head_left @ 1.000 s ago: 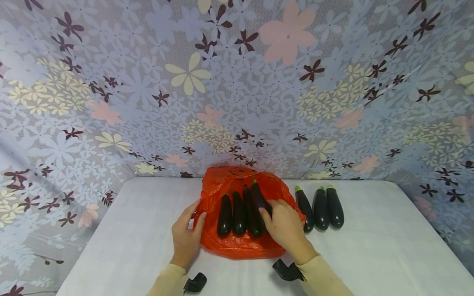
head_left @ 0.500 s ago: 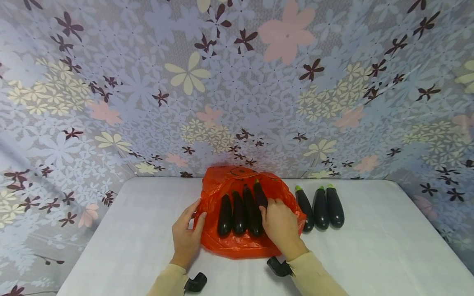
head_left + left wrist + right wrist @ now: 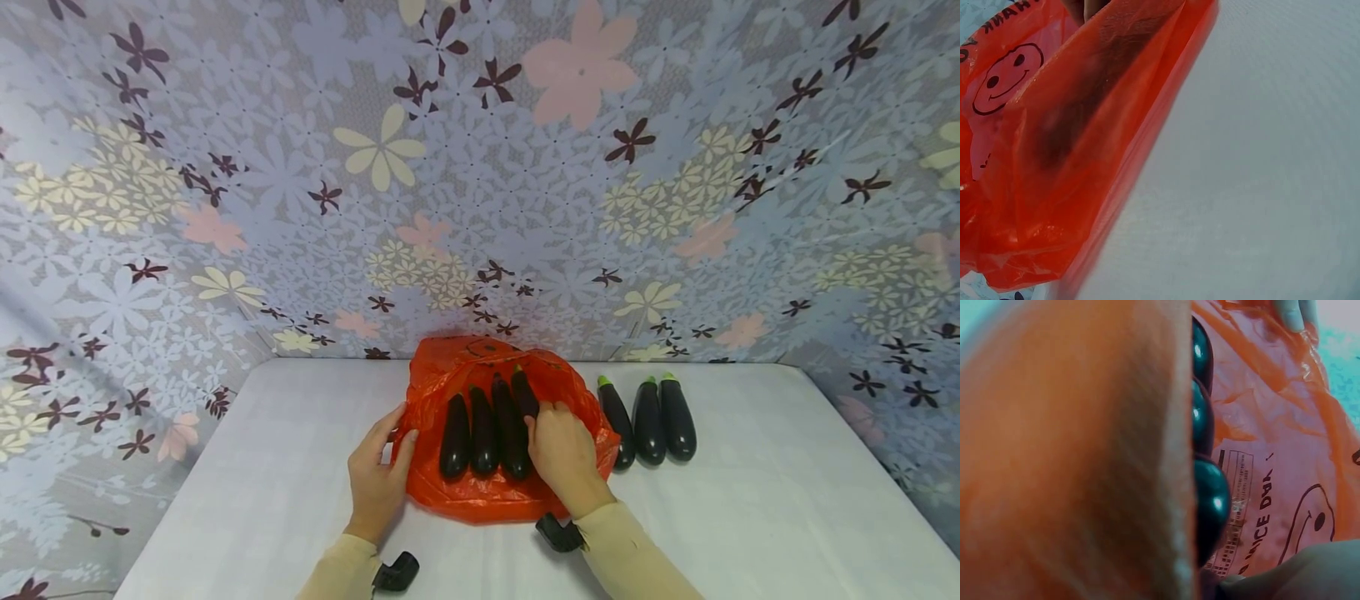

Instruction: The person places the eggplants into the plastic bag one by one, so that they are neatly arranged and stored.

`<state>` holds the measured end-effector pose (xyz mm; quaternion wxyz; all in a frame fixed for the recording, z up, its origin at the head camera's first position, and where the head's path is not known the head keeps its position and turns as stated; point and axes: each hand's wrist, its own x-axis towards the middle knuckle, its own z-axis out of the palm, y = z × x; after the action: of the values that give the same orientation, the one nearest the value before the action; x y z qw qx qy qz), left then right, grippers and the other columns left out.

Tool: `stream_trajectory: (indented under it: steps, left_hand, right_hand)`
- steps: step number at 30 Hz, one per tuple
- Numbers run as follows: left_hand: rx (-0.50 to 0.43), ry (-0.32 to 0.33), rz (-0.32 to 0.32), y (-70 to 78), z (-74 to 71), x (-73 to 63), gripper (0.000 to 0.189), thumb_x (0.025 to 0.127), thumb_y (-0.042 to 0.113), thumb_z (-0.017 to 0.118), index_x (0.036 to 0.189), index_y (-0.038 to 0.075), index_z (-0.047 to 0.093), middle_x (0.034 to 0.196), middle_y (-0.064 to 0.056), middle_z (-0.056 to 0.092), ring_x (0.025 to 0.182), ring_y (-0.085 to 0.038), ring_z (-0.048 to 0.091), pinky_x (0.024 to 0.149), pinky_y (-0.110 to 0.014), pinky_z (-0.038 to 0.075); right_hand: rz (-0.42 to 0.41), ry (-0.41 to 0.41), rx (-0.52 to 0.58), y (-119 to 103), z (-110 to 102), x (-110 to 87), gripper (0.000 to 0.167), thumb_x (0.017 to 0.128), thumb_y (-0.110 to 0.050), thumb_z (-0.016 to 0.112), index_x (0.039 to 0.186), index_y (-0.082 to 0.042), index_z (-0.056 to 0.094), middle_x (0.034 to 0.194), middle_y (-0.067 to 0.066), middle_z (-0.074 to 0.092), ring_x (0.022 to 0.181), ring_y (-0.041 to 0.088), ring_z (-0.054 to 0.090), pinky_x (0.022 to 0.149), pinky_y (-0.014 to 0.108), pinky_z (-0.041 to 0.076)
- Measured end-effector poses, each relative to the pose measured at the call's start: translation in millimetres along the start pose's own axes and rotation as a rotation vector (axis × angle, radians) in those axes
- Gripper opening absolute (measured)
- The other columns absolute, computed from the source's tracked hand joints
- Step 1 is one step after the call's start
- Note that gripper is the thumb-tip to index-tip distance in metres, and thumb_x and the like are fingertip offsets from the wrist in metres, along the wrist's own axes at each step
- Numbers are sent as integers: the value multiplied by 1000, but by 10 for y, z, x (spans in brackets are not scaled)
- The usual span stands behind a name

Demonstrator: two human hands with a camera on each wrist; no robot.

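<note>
White desk (image 3: 262,467) in front of a floral backdrop (image 3: 480,167). An orange plastic bag (image 3: 480,500) with a smiley print lies flat at mid-desk, near the back edge. Four dark eggplants lie side by side on the bag, stems pointing away from the person; three more eggplants (image 3: 648,421) sit in a row on the bare desk just right of the bag, apart from it.

Left hand (image 3: 375,479) rests at the bag's left edge, fingers relaxed and fairly straight, thumb touching the plastic; it looks like it pins the bag rather than grips it. The left wrist view shows only bag film and desk, so no tighter read is possible. Right hand (image 3: 562,454) lies over the fourth eggplant (image 3: 523,393), the rightmost on the bag, fingers curled round its lower body; the stem end sticks out past the fingertips. The right wrist view is mostly blocked by the hand, with three glossy eggplant ends against the bag's printed side.

Step judged: setting the fourth eggplant down beside the other three on the bag (image 3: 483,429), near done. Next move probably calls for letting go without rolling the row, then a reach right to the nearest of the loose ones, while the left hand holds the bag.
</note>
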<state>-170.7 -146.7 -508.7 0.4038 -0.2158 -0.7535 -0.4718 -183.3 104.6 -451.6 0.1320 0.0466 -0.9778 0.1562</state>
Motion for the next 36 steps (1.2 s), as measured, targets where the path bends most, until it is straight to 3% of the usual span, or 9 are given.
stream_trajectory:
  steps: [6,16,25,30,36]
  left_hand:
    - [-4,1,3,0,3,-1,68,70,-21,77,133,-3,61,125,-16,68,104,-27,67,95,-16,50]
    - [3,3,0,22,-6,13,67,70,-21,77,133,-3,62,125,-15,69,103,-26,68,94,-16,50]
    - [22,16,-3,34,10,7,62,69,-24,75,128,-10,62,120,-22,69,99,-31,67,94,-14,49]
    - [13,6,-9,47,-1,16,65,70,-23,76,131,-4,62,123,-16,69,102,-27,68,94,-15,50]
    - [5,0,-13,65,-13,27,65,73,-21,76,134,-1,62,125,-13,69,104,-25,68,93,-17,51]
  right_hand:
    - [-10,10,2,33,38,6,24,92,-16,72,88,7,63,73,18,58,64,39,66,62,50,60]
    - [33,-47,-14,31,76,23,24,94,-17,70,89,6,63,77,21,61,70,42,68,67,52,60]
    - [39,-61,-22,26,81,15,24,94,-16,69,91,6,61,79,22,62,72,42,68,70,53,60]
    - [-5,3,13,-13,39,-28,25,93,-16,70,99,7,62,82,21,62,74,39,68,71,50,60]
    - [-24,28,98,-106,-95,-94,38,93,-18,71,120,8,64,104,24,67,91,38,68,85,52,58]
